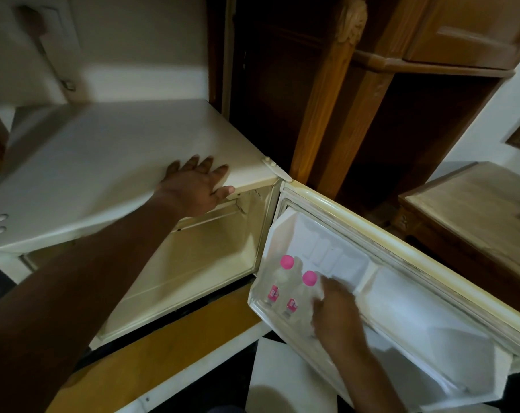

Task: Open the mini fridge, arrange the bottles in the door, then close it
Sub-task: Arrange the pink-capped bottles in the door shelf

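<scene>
Dim, warm indoor light with wide-angle bending at the edges.
The open fridge door [401,293] liner glares pale white; the wooden cabinet [282,99] recess sinks into deep shadow, and motion blur softens the right hand [336,311] and frame corners.

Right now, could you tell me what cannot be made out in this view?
- Whether the right hand grips a third bottle: its fingers hide that spot on the door shelf.
- Bottle labels: too small and blurred.
- Fridge interior: partly hidden by the left arm.
</scene>
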